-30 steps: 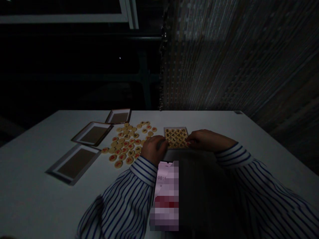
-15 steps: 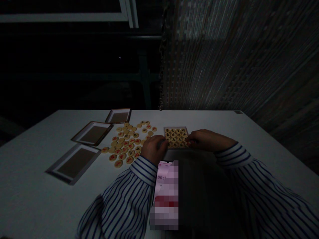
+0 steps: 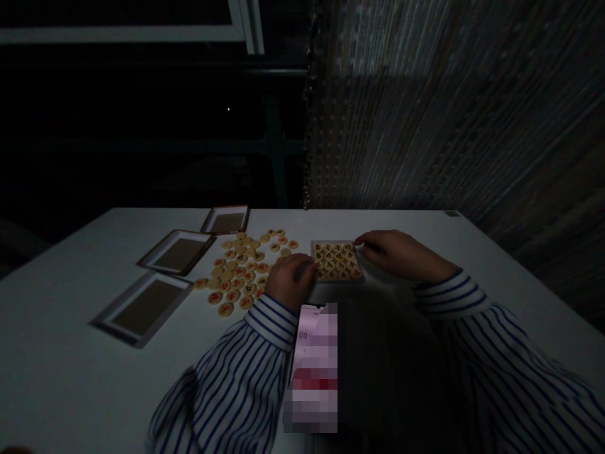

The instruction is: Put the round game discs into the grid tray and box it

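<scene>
A shallow square box (image 3: 360, 277) holds rows of round xiangqi pieces (image 3: 336, 257), mostly with black characters and a red one at the near right corner. My left hand (image 3: 289, 280) is at the box's left side, thumb and forefinger apart with a dark gap between them; whether it touches the edge is hard to tell. By the far right corner of the box is my right hand (image 3: 404, 255), fingers stretched forward and nothing visible in them. Left of my left hand lie many loose xiangqi pieces (image 3: 237, 273), some red, some black, some blank side up.
Three shallow empty-looking trays or lids, a near one (image 3: 146, 309), a middle one (image 3: 177, 252) and a far one (image 3: 227, 219), lie left on the white table (image 3: 61, 290). A lit phone (image 3: 307, 353) is between my forearms. A bead curtain (image 3: 401, 139) hangs behind.
My right hand has moved from the box's near right corner up to its far right corner, its fingers straightening. A red piece now shows at the near right corner. The left hand has barely moved.
</scene>
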`<move>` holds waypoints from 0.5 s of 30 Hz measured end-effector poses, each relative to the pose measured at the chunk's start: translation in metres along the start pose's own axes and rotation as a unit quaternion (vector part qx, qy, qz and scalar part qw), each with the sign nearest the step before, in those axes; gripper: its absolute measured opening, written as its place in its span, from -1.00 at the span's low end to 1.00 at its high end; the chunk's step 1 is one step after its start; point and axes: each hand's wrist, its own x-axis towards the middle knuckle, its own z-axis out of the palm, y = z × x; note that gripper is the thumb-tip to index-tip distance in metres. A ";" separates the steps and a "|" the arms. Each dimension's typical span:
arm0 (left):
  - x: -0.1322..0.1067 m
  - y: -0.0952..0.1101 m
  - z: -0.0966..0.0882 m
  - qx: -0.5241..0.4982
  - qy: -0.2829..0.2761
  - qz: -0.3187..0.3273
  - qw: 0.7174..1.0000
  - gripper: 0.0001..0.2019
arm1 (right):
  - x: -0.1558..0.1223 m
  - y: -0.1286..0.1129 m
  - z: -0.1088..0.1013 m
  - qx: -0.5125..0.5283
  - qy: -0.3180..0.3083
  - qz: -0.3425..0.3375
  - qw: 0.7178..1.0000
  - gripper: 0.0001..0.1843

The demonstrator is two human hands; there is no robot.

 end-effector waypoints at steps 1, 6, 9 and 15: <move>0.000 0.000 -0.002 -0.004 0.008 -0.004 1.000 -0.81 | 0.000 -0.001 -0.001 -0.002 0.010 -0.004 1.000 -0.68; 0.004 0.004 -0.016 -0.049 0.034 -0.051 0.997 -0.79 | 0.001 -0.004 -0.002 0.004 0.044 -0.023 0.999 -0.67; 0.007 0.006 -0.027 -0.091 0.052 -0.090 0.990 -0.76 | 0.001 -0.005 -0.004 0.009 0.055 -0.025 0.998 -0.67; 0.011 0.011 -0.049 -0.150 0.077 -0.151 0.974 -0.70 | 0.000 -0.010 -0.009 0.018 0.071 -0.037 0.997 -0.65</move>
